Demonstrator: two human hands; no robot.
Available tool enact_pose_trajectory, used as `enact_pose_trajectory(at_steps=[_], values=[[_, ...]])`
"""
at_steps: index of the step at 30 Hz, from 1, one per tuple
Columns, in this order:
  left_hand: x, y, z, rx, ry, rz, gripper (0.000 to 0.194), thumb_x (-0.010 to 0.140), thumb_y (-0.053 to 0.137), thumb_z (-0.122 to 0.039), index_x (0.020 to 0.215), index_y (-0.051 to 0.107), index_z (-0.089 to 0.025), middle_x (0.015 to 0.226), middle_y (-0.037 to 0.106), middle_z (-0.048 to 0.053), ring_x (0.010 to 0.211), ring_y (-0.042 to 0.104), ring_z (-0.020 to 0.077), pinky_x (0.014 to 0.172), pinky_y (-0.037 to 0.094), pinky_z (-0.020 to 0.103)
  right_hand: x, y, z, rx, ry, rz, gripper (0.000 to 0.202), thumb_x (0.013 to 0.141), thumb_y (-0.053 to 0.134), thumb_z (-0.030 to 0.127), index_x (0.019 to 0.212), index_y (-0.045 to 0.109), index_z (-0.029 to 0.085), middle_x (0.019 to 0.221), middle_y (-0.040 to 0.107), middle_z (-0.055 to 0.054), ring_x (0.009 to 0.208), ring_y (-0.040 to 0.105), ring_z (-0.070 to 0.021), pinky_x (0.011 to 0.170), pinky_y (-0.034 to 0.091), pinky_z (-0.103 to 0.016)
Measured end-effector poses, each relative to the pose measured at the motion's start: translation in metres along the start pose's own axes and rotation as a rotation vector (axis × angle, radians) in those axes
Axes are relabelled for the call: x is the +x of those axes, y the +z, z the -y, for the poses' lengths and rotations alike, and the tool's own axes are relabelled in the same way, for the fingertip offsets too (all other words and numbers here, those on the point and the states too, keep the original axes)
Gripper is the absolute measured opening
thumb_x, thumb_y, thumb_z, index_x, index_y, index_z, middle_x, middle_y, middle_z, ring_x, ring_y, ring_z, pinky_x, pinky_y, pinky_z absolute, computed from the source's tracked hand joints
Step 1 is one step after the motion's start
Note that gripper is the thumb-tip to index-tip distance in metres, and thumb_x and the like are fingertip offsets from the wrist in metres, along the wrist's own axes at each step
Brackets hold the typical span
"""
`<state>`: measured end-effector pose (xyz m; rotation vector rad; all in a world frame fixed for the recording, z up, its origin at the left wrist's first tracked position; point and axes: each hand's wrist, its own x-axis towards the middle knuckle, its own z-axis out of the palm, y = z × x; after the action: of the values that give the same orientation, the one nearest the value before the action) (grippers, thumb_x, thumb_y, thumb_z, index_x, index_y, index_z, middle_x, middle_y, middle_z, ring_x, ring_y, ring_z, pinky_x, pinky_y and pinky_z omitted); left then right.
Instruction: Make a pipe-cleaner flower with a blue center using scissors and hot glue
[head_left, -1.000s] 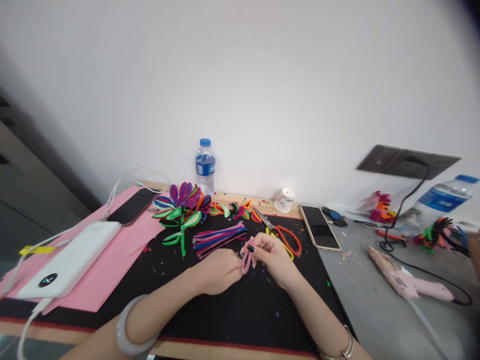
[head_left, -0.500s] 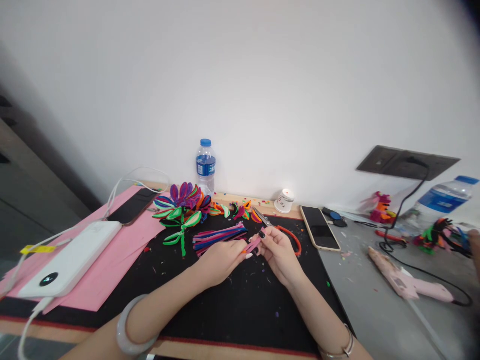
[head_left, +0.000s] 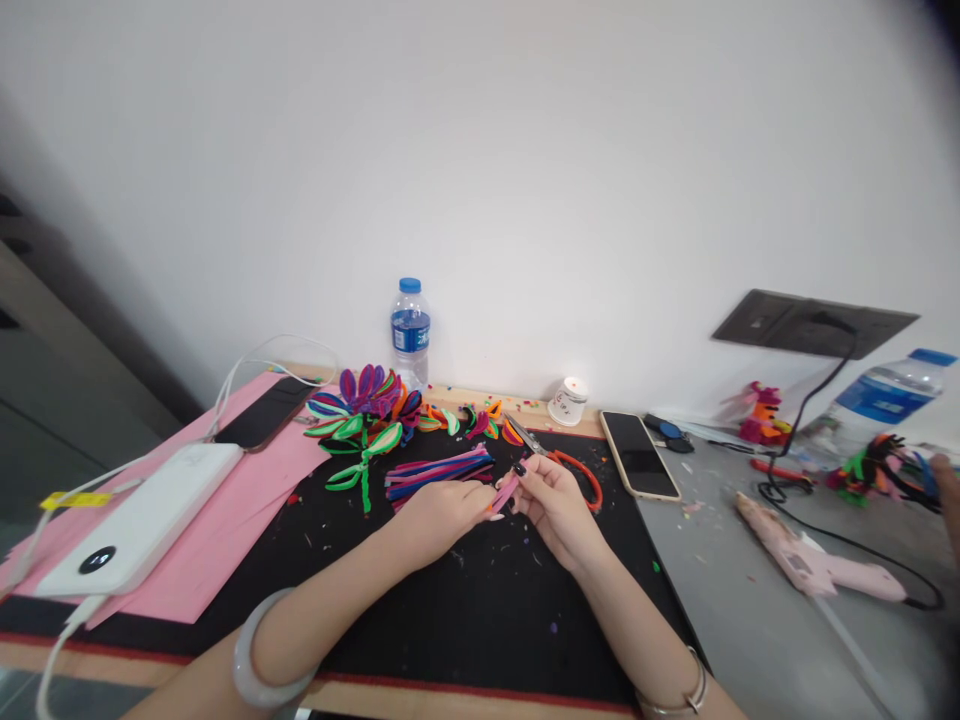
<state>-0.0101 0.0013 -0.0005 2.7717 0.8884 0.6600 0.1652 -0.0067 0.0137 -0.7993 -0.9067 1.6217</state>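
Between my two hands is a small bent piece of pink pipe cleaner [head_left: 505, 492], with a touch of orange at its lower end. My left hand [head_left: 448, 518] pinches that lower end, and my right hand [head_left: 553, 508] grips the upper end between thumb and fingers. Just behind my left hand lies a bundle of purple, blue and pink pipe cleaners [head_left: 439, 474]. Farther back at the left rests a pipe-cleaner flower [head_left: 367, 405] with green leaves. Small leaf-shaped pipe-cleaner pieces [head_left: 480, 420] lie in a row beside it. Orange-handled scissors [head_left: 581, 478] lie behind my right hand.
A black mat [head_left: 465, 620] covers the table. Pink sheets [head_left: 187, 580], a white power bank [head_left: 142, 520] and a dark phone [head_left: 264, 412] are at left. Behind stand a water bottle [head_left: 410, 330] and paper cup [head_left: 568, 401]. Rightward lie another phone [head_left: 640, 456] and a pink glue gun [head_left: 817, 565].
My hands stay almost in place, still holding the pink pipe-cleaner piece. My right fingers shift slightly along it. Nothing else on the table has moved.
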Motion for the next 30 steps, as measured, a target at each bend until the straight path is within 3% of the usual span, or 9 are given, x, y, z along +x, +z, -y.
enact_pose_trajectory(at_steps=[12,30], values=[[0.0018,-0.0049,-0.0002,-0.008,-0.094,0.036,0.026,0.09,0.032,-0.026,0.081,0.054,-0.015,0.076,0.061,0.002,0.068,0.058,0.0133,0.06,0.042,0.022,0.0001,-0.0043,-0.0016,0.066,0.015,0.045,0.013,0.077,0.061,0.022,0.071,0.052,0.015,0.082,0.068,-0.006,0.058,0.061,-0.0105,0.059,0.049,-0.024],[-0.0001,-0.0033,0.0,-0.058,-0.153,0.013,0.032,0.091,0.025,-0.028,0.079,0.052,-0.016,0.072,0.058,0.003,0.068,0.056,0.014,0.061,0.04,0.023,-0.0001,-0.0005,0.0019,0.078,0.026,-0.017,0.021,0.072,0.066,0.024,0.073,0.046,0.017,0.078,0.069,-0.005,0.055,0.063,-0.011,0.053,0.051,-0.021]])
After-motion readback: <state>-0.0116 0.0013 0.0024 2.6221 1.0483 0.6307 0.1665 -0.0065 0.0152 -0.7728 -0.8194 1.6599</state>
